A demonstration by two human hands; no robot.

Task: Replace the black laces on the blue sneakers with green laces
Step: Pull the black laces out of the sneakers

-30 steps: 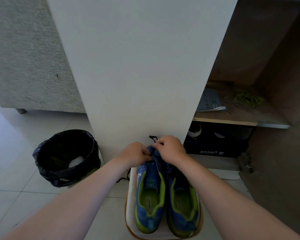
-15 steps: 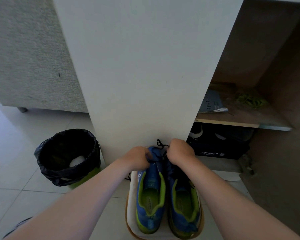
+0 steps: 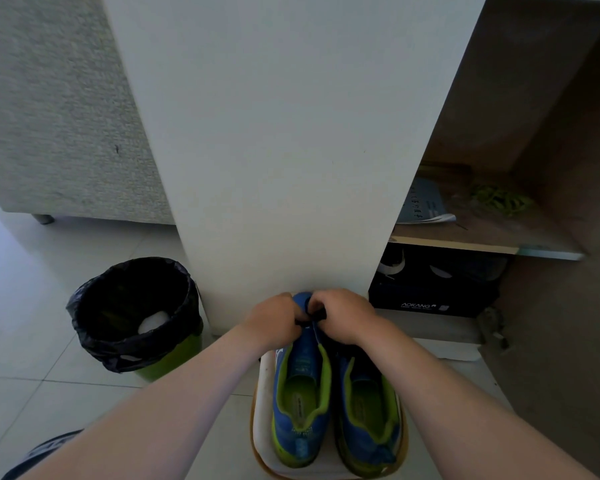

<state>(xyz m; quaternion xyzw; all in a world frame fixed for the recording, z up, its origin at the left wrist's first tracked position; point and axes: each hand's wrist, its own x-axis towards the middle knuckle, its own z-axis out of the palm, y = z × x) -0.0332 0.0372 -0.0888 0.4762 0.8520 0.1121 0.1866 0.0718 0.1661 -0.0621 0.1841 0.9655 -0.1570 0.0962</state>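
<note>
Pale floor tiles (image 3: 49, 306) run under a white cabinet panel (image 3: 274, 133), which stands straight ahead of you. To its right the cabinet is open.

Head view:
- The blue sneakers (image 3: 302, 393) sit side by side on a white, tan-rimmed tray (image 3: 264, 393) at the foot of the panel, heels toward you.
- Your left grip (image 3: 274, 322) and right grip (image 3: 343, 315) meet over the toe end of the sneaker nearer the waste bin.
- Both grips are clenched, fingers curled onto the black lace (image 3: 321, 313). Short dark pieces of it show between the knuckles.
- How far the lace remains threaded cannot be told; your hands cover the eyelets.
- The green laces (image 3: 499, 199) lie in a loose heap on the cabinet shelf (image 3: 482, 237), well apart from the sneakers, beside a printed booklet (image 3: 423, 206).
- A black shoebox (image 3: 430, 299) marked AOKANG sits below that shelf.
- A green waste bin (image 3: 136, 313) with a black liner stands on the tiles to the left of the panel.
- A grey upholstered sofa (image 3: 49, 116) stands behind the bin.
</note>
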